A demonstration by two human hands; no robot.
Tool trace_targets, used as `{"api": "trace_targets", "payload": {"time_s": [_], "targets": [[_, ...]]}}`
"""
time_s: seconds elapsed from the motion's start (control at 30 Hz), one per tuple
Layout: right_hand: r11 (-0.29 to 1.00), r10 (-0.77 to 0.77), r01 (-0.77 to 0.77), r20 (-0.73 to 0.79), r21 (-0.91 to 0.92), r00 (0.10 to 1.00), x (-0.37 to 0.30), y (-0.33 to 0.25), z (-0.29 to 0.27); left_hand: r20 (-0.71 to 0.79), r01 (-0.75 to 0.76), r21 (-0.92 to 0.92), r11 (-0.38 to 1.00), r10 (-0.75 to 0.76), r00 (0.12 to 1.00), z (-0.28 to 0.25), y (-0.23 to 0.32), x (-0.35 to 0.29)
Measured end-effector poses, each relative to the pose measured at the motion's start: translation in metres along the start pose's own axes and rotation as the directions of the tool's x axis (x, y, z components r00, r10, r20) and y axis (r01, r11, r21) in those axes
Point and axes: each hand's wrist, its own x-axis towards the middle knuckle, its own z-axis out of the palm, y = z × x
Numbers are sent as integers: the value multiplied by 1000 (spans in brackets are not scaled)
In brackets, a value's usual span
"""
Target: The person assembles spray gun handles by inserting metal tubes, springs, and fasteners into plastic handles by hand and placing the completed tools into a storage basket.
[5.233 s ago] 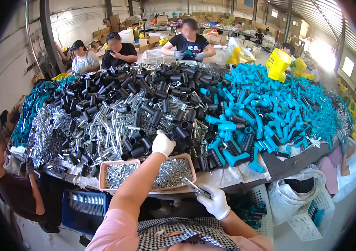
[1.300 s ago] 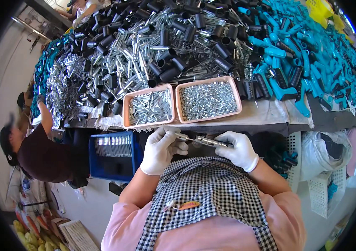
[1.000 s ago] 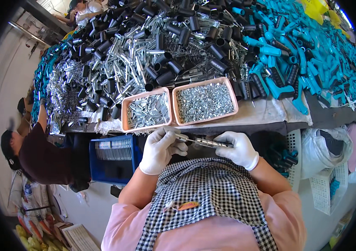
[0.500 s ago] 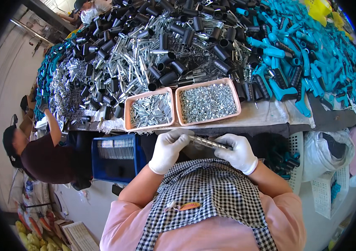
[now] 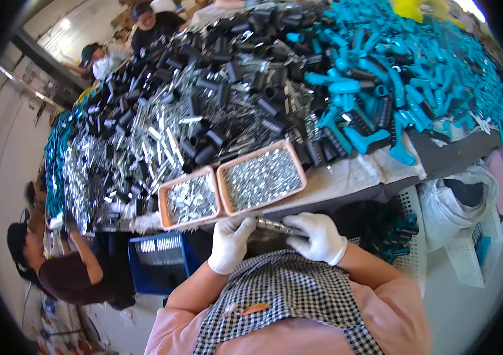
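Note:
A slim silver metal rod assembly [image 5: 275, 226] lies crosswise between my hands, just off the table's near edge. My left hand [image 5: 230, 244], in a white glove, pinches its left end between thumb and fingers. Around the right end close the fingers of my right hand [image 5: 317, 238], gloved in white too. Fingers cover both ends of the rod, so its full length is hidden. Beyond my hands stand two pink trays: the left tray [image 5: 164, 208] holds short silver pins [image 5: 192, 198], the right tray [image 5: 305, 177] small shiny metal pieces [image 5: 262, 179].
Black sleeves and silver rods [image 5: 162, 133] heap across the table, with teal handles [image 5: 375, 89] at the right. A blue crate [image 5: 135, 269] stands below the edge at left, a white basket [image 5: 411, 260] at right. One co-worker [image 5: 65, 269] is at the left; others are farther back.
My view has turned and tilted, so the table and trays appear slanted and farther left. Both hands keep their grip on the rod, now nearer the trays in the picture.

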Motion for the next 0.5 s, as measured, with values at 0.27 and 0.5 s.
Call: {"api": "trace_targets", "payload": {"time_s": [0.27,0.5], "targets": [[998,65,-68,-269,-2,961,-10,23,-22,225,67,215,974,-116,967,48,40,55],[967,256,-218,-454,136,853,-29,51,-60,476,-422,284,861,255,842,99,65,158]]}}
